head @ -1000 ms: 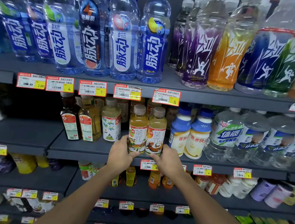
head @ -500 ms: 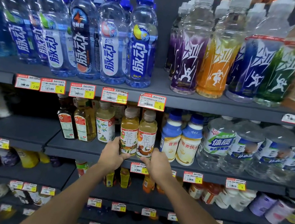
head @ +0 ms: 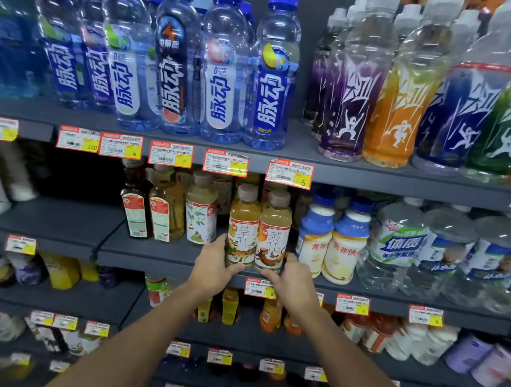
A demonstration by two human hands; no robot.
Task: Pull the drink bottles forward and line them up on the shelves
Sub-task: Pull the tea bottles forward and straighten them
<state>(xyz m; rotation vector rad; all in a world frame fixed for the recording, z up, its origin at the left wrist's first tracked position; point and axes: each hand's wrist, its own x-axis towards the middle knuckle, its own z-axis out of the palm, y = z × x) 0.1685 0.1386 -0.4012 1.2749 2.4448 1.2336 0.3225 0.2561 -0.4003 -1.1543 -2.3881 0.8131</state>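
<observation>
Both hands are on the middle shelf (head: 152,253), working as a pair.

- The left hand (head: 210,271) wraps the lower flank of the left tea bottle (head: 243,223), with the thumb across its front base.
- The right hand (head: 293,285) mirrors this on the right tea bottle (head: 275,227). Its fingers run up the outer side.
- The two bottles stand between the hands and just above the knuckles, touching each other. Their long axes are upright and their labels face out.
- Each bottle lies inward of its own hand, so neither hand has to cross.
- The bases sit close to the shelf lip, directly beyond the thumbs.
- The leaf-label bottle (head: 200,215), outward of the left hand, looks set slightly further back.

Judgement: the remaining move is a short draw toward the wrists, keeping both bottles vertical and level with the lip.
</observation>
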